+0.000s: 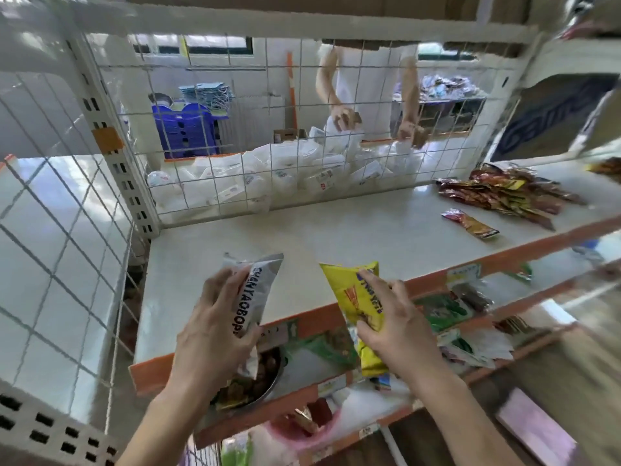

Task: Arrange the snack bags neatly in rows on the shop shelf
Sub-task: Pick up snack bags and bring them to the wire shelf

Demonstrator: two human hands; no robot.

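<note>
In the head view, the left hand (211, 324) holds a silver snack bag (265, 274) in its grip, fingers curled round it, over the front edge of the white shelf (336, 230). The grip of the right hand (396, 327) holds a yellow snack bag (349, 287) just beside it. Well apart, at the right of the shelf, lies a pile of red bags (504, 193), with a single red bag (468, 223) near it.
</note>
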